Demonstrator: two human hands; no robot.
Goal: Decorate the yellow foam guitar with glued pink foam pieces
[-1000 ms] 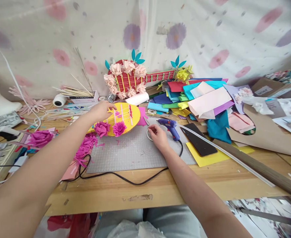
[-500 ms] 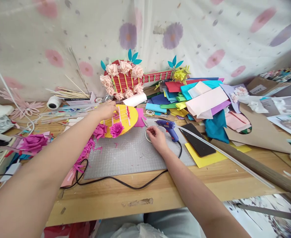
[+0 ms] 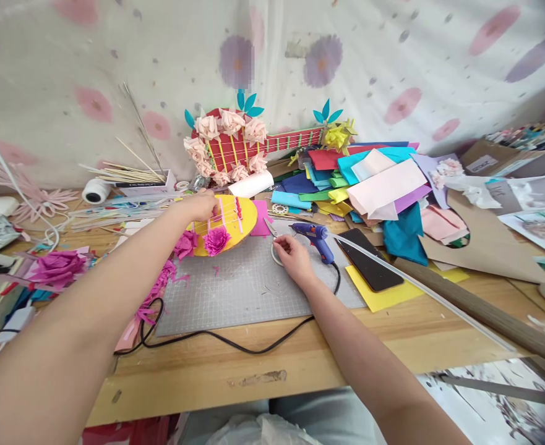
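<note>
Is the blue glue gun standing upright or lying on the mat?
Lying down: the glue gun rests on its side on the grey mat, beside the right hand.

The grey mat [image 3: 248,287] is mostly bare in front of the yellow guitar [image 3: 235,219], so a hand can pass there. The black cable [image 3: 216,337] crosses its near edge, and the glue gun [image 3: 316,238] and phone [image 3: 369,259] block the right side. Behind, the paper pile [image 3: 374,185] and the red guitar [image 3: 239,148] close the way.

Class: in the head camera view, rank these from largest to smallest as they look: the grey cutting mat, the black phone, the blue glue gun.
1. Grey cutting mat
2. Black phone
3. Blue glue gun, only slightly smaller-looking than the phone.
</note>
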